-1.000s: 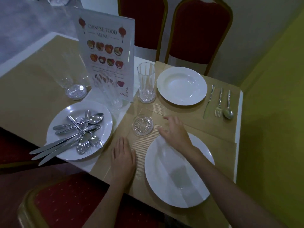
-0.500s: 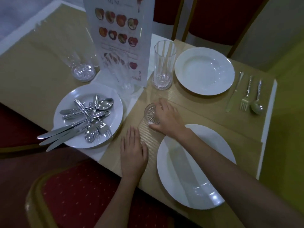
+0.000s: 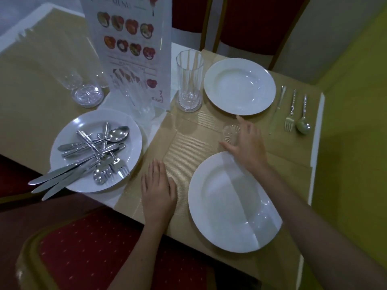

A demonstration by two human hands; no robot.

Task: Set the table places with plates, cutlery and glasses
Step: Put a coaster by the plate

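Red chairs (image 3: 247,19), yellow-green wall (image 3: 356,101)

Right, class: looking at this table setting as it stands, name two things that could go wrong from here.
1. The right hand holds a small glass coaster close to the far plate; it may knock the rim.
2. Knives overhang the cutlery plate and table edge; a nudge could drop them.

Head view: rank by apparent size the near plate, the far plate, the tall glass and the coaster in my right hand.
1. Near plate, though it's nearest the camera
2. Far plate
3. Tall glass
4. Coaster
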